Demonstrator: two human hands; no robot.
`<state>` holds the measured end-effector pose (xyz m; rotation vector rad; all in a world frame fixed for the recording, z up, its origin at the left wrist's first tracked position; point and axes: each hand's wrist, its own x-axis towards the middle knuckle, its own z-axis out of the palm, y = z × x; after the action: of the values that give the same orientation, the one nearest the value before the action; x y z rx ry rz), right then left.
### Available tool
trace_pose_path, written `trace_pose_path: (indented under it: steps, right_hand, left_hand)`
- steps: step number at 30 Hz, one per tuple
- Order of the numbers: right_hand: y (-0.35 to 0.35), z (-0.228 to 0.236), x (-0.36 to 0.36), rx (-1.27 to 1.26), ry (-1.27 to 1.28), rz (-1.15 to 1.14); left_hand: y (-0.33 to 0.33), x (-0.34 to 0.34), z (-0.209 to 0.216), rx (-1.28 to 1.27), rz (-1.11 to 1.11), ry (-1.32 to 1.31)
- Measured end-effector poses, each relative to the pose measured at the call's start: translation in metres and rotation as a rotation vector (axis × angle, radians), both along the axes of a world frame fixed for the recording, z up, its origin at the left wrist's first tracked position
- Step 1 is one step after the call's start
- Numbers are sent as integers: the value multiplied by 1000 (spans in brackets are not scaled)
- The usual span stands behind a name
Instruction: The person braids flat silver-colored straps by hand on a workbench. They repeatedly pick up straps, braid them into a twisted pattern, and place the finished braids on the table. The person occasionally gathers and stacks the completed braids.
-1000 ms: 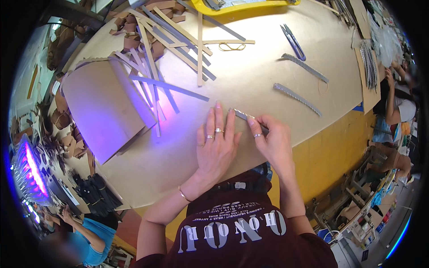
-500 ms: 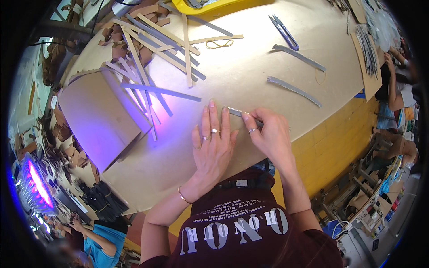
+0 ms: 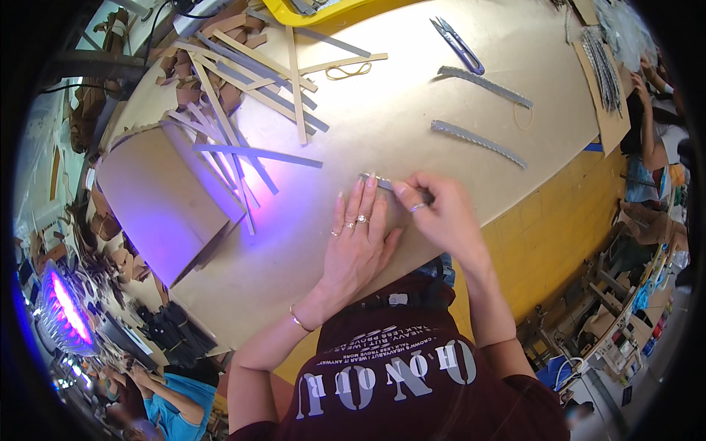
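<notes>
A short grey strip (image 3: 383,183) with a shiny edge lies on the tan tabletop (image 3: 353,125) in front of me. My left hand (image 3: 361,234) is spread flat, its fingertips resting on the strip's left end. Close to its right, my right hand (image 3: 443,214) pinches the same strip between thumb and forefinger; the rest of it is hidden under that hand. Beyond my right hand lie two grey strips with toothed edges, a nearer strip (image 3: 479,143) and a farther strip (image 3: 487,87). Purple-handled thread snips (image 3: 462,50) lie past them.
Tan and grey strips (image 3: 257,154) are heaped at the left beside a folded brown panel (image 3: 165,198) under purple light. A yellow tray (image 3: 331,20) and a rubber band (image 3: 348,71) are at the far side. Bundled strips (image 3: 601,66) lie far right. Other people work nearby.
My left hand has slid slightly right, and its fingertips now press on the strip's end. The right hand stays pinched on the strip, shifted slightly left. The whole view has moved a little.
</notes>
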<state>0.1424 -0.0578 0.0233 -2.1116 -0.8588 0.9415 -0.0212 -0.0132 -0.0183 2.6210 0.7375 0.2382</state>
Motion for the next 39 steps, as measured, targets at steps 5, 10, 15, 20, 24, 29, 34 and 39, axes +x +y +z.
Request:
trace_pose_path:
  steps: [5,10,15,20,24,29,34,39]
  right_hand:
    - [-5,-2,2,24,58,-29]
    - [-4,2,-2,33,-138,3]
    - [-3,1,-4,51,-230,23]
    - [-5,0,-9,20,-292,39]
    - [-13,4,-6,-54,-322,54]
    - [-22,9,1,-47,-285,16]
    - [-22,8,5,-20,-251,14]
    - [-22,6,3,-23,-281,19]
  left_hand:
    - [2,1,4,52,5,27]
    - [2,5,11,72,5,103]
    - [1,11,10,255,10,158]
    - [-2,16,8,430,5,213]
    - [-5,16,10,471,-33,316]
    - [-6,16,11,455,-32,328]
    - [-4,15,13,417,-60,340]
    - [-4,17,17,412,-102,349]
